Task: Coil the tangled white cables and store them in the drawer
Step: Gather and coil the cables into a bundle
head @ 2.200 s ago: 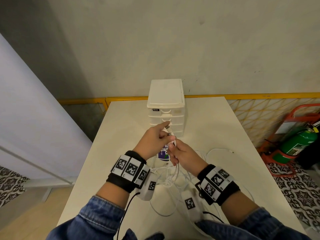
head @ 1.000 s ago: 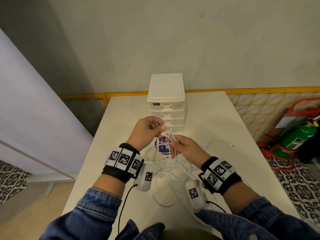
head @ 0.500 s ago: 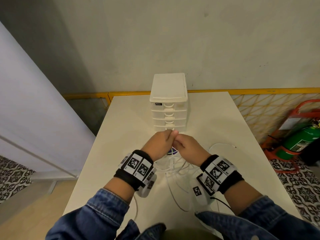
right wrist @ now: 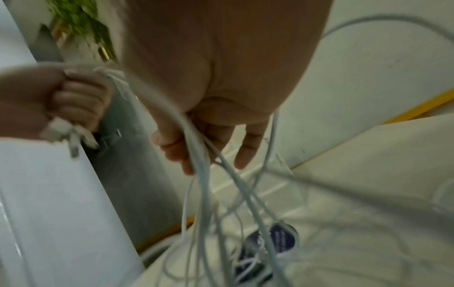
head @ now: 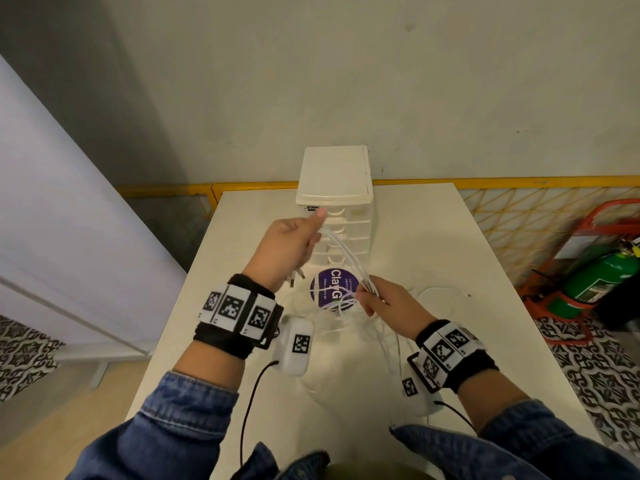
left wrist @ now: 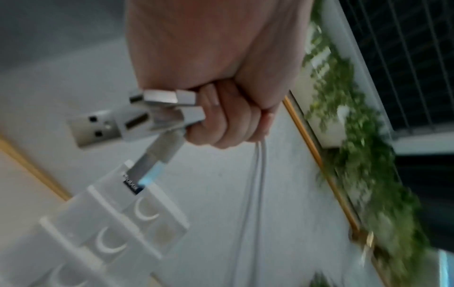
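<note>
Cables strung between both hands, above table.
Left hand [head: 284, 245] fists metal USB plugs [left wrist: 137, 120]; right hand [head: 388, 303] loosely curls round thin smooth cables [head: 346, 258]. Boxy plastic drawers [head: 336, 188] at 12 o'clock.

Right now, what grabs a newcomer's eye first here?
The white cables strung taut between two hands over the table: the left hand is raised, fisted round their USB plug ends, and the right hand grips the strands lower down. Behind them stands the white drawer unit, all drawers closed.
</note>
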